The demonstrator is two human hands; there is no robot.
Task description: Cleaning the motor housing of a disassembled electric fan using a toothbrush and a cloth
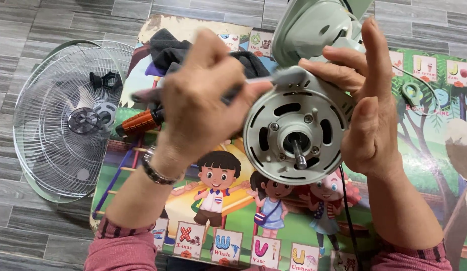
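Gripping a thin tool (253,81) in the left hand (203,95), steadying the fan motor (296,133) with right hand (369,115) fingers wrapped around it.

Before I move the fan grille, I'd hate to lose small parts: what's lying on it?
On the grille: a black ring nut, a grey spinner cap and a pale round nut. The left hand and mat cover its right edge.

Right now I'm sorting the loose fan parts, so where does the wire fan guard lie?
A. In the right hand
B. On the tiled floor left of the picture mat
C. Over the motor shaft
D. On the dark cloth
B: the wire fan guard lies flat on the tiled floor, left of the picture mat.
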